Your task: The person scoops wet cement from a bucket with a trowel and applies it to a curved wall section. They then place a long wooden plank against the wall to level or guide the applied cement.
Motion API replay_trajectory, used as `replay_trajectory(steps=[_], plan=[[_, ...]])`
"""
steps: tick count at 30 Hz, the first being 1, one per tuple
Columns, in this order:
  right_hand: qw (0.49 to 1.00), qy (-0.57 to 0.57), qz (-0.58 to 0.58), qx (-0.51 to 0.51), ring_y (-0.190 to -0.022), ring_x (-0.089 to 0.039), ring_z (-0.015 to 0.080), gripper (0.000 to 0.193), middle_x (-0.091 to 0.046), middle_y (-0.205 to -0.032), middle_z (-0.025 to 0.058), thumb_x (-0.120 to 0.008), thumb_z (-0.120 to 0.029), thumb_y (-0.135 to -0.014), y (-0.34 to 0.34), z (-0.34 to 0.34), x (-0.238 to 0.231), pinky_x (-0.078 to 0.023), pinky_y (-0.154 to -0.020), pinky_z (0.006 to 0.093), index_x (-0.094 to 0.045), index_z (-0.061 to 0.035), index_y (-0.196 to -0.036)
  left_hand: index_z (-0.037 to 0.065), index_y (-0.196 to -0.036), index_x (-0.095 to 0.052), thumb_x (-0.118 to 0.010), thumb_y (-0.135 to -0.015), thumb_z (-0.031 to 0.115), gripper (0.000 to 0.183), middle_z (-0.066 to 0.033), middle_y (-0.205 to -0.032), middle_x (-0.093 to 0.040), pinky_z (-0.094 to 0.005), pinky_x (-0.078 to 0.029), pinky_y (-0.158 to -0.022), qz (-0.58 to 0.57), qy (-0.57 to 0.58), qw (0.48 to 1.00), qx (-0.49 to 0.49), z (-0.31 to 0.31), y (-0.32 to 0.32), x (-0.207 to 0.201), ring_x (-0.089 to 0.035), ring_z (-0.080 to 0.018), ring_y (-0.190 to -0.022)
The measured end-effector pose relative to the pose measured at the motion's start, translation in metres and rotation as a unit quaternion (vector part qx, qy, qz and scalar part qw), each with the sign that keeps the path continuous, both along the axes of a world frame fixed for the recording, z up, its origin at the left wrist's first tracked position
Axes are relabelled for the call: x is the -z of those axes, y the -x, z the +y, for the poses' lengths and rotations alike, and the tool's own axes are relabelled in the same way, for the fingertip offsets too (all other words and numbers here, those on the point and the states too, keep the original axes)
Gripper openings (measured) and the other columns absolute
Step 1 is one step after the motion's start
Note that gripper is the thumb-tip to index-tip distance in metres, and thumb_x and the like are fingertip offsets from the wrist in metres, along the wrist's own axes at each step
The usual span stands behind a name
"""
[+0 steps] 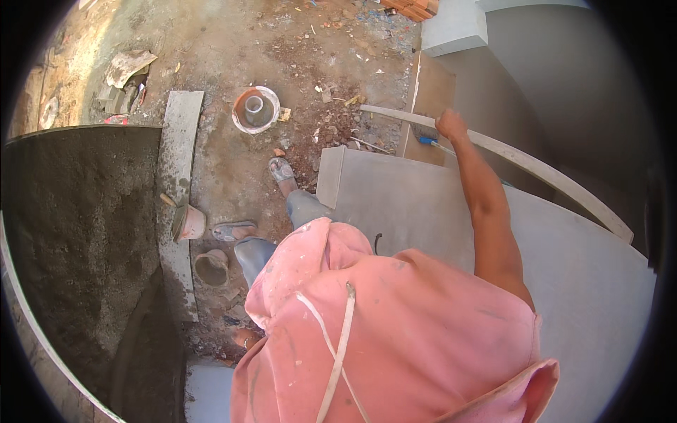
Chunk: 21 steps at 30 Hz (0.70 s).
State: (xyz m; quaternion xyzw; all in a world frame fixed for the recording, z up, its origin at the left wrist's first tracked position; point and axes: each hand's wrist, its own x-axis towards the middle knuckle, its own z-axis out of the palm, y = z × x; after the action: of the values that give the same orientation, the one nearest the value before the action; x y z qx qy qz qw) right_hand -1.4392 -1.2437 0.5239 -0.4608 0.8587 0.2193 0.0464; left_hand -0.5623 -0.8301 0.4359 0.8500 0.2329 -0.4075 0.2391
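Note:
At the upper right my right arm reaches out, and my right hand is closed around a long, pale straightedge. The bar looks curved in this view and runs from above the grey low wall toward the right rim. Just below that hand lies a blue-headed brush with a pale handle. Part of my left hand, with a band at the wrist, shows low beside my pink hooded top; its fingers are mostly hidden.
A wet, dark mortared wall stands at left beside a long plank. On the plank rests a pinkish container by a wooden handle. A white-rimmed bucket, a grey bucket and rubble stand nearby; orange bricks lie far off.

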Motion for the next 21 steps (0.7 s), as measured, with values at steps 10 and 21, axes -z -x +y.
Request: replay_trajectory(steps=[10, 21], plan=[[0.862, -0.484, -0.01, 0.15, -0.111, -0.073, 0.0359, 0.069, -0.074, -0.123, 0.0199, -0.087, -0.041, -0.076, 0.033, -0.05, -0.107, -0.058, -0.096, 0.0476, -0.07, -0.0077, -0.134, 0.017, -0.147, -0.055, -0.061, -0.101, 0.022, 0.046, -0.0091, -0.154, -0.053, -0.056, -0.051, -0.103, -0.081, 0.191, 0.957, 0.202, -0.093, -0.025, -0.031, -0.05, -0.0334, -0.141], [0.897, -0.334, 0.209, -0.199, -0.112, -0.073, 0.0326, 0.043, -0.071, -0.118, 0.0128, -0.078, -0.022, -0.085, 0.023, -0.049, -0.13, -0.058, -0.089, 0.044, -0.06, -0.0095, -0.123, 0.012, -0.147, -0.054, -0.057, -0.104, 0.032, 0.048, -0.0075, -0.156, -0.051, -0.0501, -0.055, -0.099, 0.137, 0.089, 0.973, -0.16, -0.01, 0.11, 0.035, -0.055, -0.0292, -0.135]])
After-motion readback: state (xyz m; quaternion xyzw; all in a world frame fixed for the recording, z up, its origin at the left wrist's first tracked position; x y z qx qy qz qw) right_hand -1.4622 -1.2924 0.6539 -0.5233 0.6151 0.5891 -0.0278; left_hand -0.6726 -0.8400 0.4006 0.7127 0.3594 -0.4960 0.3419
